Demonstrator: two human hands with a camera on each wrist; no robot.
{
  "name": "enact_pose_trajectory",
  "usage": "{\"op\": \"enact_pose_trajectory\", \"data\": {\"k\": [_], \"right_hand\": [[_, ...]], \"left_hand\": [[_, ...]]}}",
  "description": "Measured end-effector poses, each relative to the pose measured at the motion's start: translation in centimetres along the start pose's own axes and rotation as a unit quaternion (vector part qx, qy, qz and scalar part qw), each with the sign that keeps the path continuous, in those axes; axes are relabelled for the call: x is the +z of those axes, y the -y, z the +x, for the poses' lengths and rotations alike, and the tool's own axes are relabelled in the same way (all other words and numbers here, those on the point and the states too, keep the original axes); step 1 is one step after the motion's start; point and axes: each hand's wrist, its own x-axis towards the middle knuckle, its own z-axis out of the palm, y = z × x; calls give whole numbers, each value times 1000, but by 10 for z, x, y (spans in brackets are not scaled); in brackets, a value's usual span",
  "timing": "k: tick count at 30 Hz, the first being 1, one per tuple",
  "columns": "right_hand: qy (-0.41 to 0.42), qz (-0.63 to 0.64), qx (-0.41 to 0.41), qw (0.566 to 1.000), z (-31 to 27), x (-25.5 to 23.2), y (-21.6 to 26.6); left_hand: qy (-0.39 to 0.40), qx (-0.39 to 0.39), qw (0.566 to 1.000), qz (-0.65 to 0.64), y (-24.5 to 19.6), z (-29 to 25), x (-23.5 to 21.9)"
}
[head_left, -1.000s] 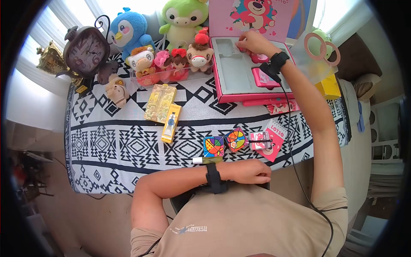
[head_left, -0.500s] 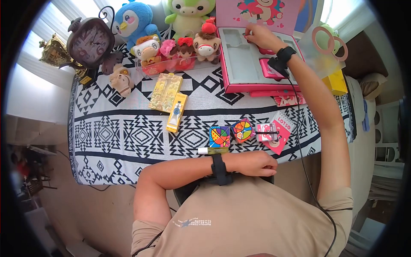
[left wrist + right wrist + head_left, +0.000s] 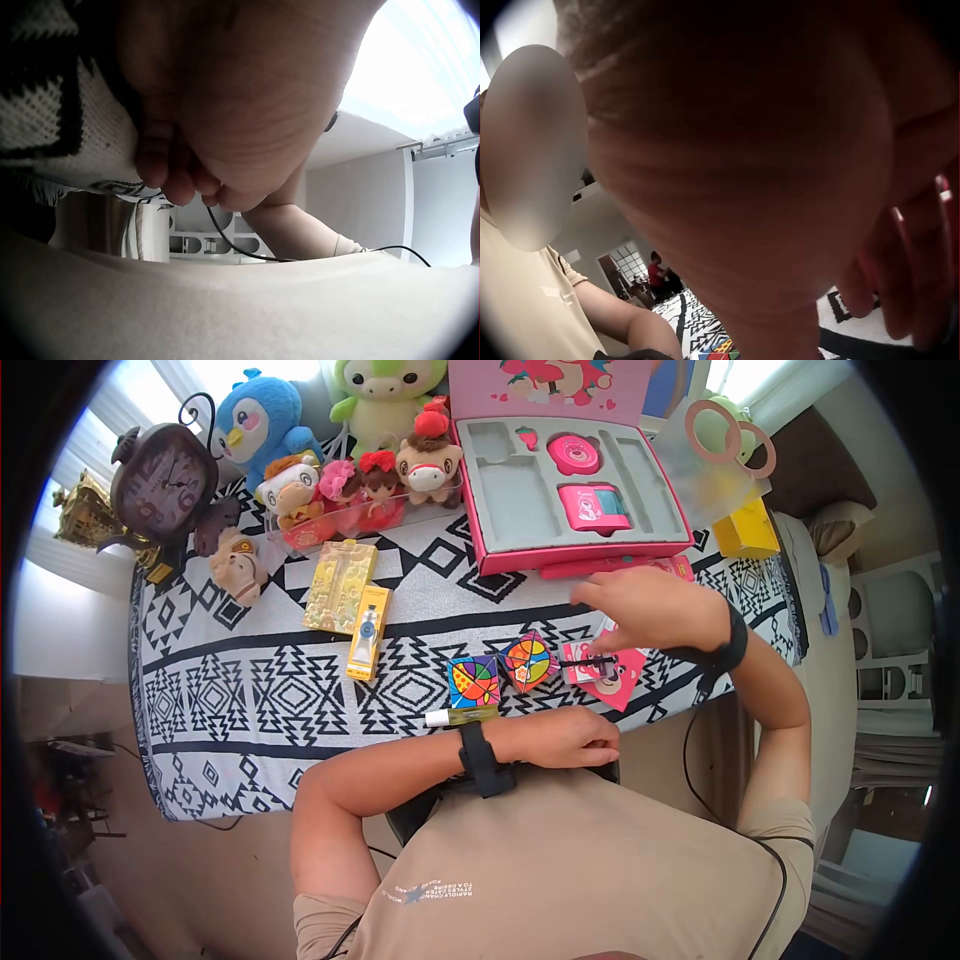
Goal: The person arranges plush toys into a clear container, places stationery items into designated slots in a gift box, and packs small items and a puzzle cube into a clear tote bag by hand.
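My right hand [image 3: 655, 608] hovers in the head view over a pink notebook [image 3: 628, 678] and a small pink box with a black band [image 3: 587, 663], hiding part of both. Nothing shows between its loosely spread fingers [image 3: 896, 292]. Behind it stands an open pink gift box [image 3: 480, 550] with a grey moulded insert. A strawberry-shaped piece [image 3: 526, 438], a round pink compact [image 3: 574, 454] and a pink rectangular case [image 3: 597, 508] sit in its slots. My left hand [image 3: 572, 738] rests at the table's near edge, fingers loosely curled and holding nothing.
Two colourful patterned square boxes [image 3: 473, 681] and a white-capped tube [image 3: 460, 716] lie near the left forearm. A yellow tube box [image 3: 368, 635] overlaps a patterned yellow box [image 3: 338, 585]. Plush toys [image 3: 262, 420] and a clock [image 3: 165, 480] line the back left; a yellow box [image 3: 746, 532] stands right.
My right hand has left the gift box and come back towards me, over the notebook. The strawberry piece and compact now show uncovered. The left hand stays put; the head view shifts slightly.
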Motion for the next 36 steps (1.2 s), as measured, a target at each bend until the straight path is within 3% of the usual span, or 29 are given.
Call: {"op": "enact_pose_trajectory", "data": {"k": [2,3,5,6,7,9,14,20,29,33,35,36], "right_hand": [[-43,-109,139,983,-21,20,4],[-44,-109,139,983,-30,33,4],[-122,-110,138,977,-44,61,3],[-103,-69,187,975,-44,70,8],[-103,-68,187,975,-45,80,10],[-196,-109,176,958,-46,99,13],[-211,-84,202,953,-44,105,15],[-217,-86,178,956,-49,102,9],[-186,-91,219,954,-61,92,0],[-187,-10,210,960,-67,90,-23],[-253,116,236,931,-66,89,-39],[-213,202,283,913,-68,70,-31]], "left_hand": [[0,-1,1000,2,-1,0,0],[0,0,1000,0,-2,0,-1],[0,0,1000,-5,-2,0,-1],[0,-2,1000,1,-3,0,-1],[0,-5,1000,6,-2,0,-1],[2,-5,1000,6,-1,0,0],[-1,4,1000,16,0,0,1],[-3,-2,1000,22,1,0,1],[4,-7,1000,18,0,0,2],[6,-4,1000,21,0,1,1],[3,-3,1000,23,0,1,0],[1,-1,1000,21,0,1,0]]}}
